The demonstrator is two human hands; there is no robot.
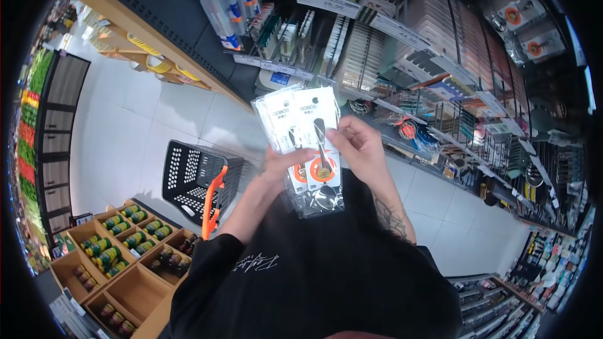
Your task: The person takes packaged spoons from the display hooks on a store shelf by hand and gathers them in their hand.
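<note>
Several spoon packs, white cards in clear plastic bags, are fanned out in front of my chest. A dark-handled spoon and an orange round print show on the front card. My left hand is closed round the packs from the left, with its thumb lying across their front. On the other side, my right hand pinches the right edge of the front pack between thumb and fingers. The fingers behind the cards are hidden.
A black shopping basket with an orange handle stands on the tiled floor to the left. Shelves of packaged kitchen tools run ahead and to the right. A wooden display bin with jars is at lower left.
</note>
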